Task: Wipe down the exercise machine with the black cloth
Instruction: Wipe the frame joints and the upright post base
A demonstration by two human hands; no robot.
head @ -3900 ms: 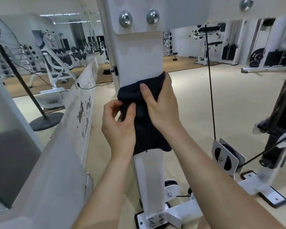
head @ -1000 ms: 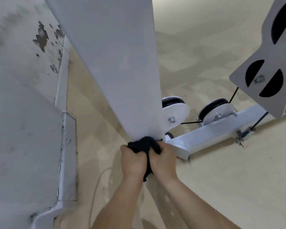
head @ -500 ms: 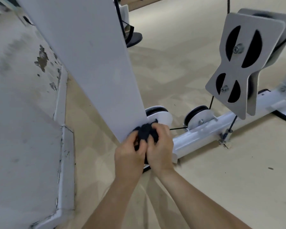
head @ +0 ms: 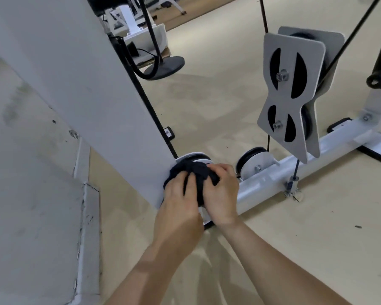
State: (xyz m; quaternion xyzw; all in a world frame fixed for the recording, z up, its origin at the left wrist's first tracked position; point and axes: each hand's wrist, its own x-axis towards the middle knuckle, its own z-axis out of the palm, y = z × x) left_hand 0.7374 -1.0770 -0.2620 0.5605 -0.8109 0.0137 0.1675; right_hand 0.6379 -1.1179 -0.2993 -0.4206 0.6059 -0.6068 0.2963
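As both arms reach down, left hand point(head: 178, 201) and right hand point(head: 222, 199) each have a grip clamped on the bunched black cloth point(head: 198, 172) | cloth pressed against the foot of the white post point(head: 97, 95) | pulley point(head: 254, 165) and base bar point(head: 264, 186) just beyond.

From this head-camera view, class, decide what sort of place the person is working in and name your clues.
Most likely a gym: a white machine upright, a double pulley block hanging on black cable, and more white exercise machines in the background.
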